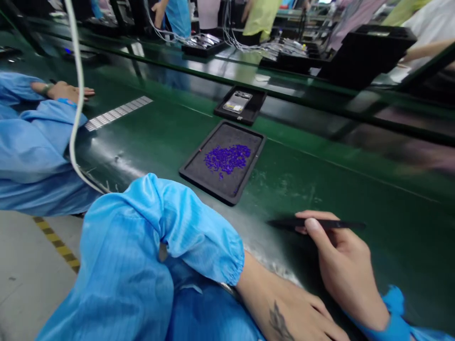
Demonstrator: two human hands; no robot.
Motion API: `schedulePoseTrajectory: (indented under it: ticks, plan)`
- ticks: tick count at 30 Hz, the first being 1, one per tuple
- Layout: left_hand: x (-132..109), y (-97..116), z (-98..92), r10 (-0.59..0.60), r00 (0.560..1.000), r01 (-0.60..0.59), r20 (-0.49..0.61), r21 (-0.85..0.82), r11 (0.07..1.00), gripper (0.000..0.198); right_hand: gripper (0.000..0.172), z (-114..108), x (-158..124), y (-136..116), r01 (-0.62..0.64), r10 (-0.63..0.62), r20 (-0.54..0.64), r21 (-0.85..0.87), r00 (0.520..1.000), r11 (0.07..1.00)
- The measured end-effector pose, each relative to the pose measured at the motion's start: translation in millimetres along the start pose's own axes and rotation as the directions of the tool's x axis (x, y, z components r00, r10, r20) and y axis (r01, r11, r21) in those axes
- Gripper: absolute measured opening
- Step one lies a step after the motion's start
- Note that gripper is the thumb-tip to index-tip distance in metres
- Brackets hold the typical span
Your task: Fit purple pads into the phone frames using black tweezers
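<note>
Tool (337, 224): slim, black, tapering to a point at its left end; edges blurred. Located over the right part of the bench (302, 175), lying nearly level, point directed left. Cannot tell whether the point touches the surface.

Right hand (346, 267): grip closed on the tool, thumb and fingers pinching it like a pen. Blue cuff at the wrist.

Left hand (284, 303): back upward, dark tattoo toward the wrist, near the bench's front edge and just beside the right forearm. Fingers partly cut off by the lower border; cannot tell whether its grip is open or closed. Blue sleeve (199, 227) covers the forearm.

Tray (213, 184): black, shallow, raised rim, flat on the bench, beyond the left forearm and left of the tool, apart from both hands. Holds a loose, single-layer scatter of small purple pieces (227, 158) near its middle.

Box (258, 104): black, just behind the tray; a silver frame (237, 102) lies inside.

Farther left: pale strip (121, 112) of small segments, flat on the bench; white cable (76, 71) hanging down; a co-worker's hand (66, 92) beyond it, palm down.
</note>
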State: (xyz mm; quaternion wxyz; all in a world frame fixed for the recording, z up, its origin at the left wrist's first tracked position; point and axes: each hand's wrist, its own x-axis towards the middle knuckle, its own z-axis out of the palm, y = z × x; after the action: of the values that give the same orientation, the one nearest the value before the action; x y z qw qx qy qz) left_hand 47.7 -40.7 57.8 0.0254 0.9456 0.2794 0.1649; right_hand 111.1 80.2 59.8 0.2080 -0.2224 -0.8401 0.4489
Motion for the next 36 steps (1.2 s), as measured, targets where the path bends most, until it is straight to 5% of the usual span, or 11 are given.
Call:
schedulePoseTrajectory:
  ticks: [5,16,21,28,36]
  plan:
    - [-4.6,9.2,-8.6,-0.035,0.999,0.034,0.036,0.012,0.999,0.049,0.026,0.1,-2.1,-2.1,-0.001,0.000,0.025,0.035,1.000,0.999]
    - [-8.2,11.4,10.7,-0.027,0.985,0.035,-0.168,0.045,0.998,0.045,0.026,-11.7,11.0,5.4,0.018,-0.013,-0.067,0.066,0.998,0.998]
    - [-7.1,13.1,18.4,-0.038,0.962,0.047,-0.272,0.026,0.999,0.042,0.027,-14.4,11.8,7.9,0.025,-0.026,0.027,0.016,0.999,1.000]
    - [-7.2,14.2,11.3,-0.058,0.982,0.063,-0.179,0.021,0.998,0.045,0.026,-13.8,10.2,-0.9,0.059,-0.056,0.049,-0.060,0.997,0.996]
    - [-7.0,13.9,12.3,-0.052,0.979,0.057,-0.197,0.018,0.998,0.045,0.025,-13.4,11.1,2.0,0.051,-0.049,0.044,-0.044,0.998,0.998]
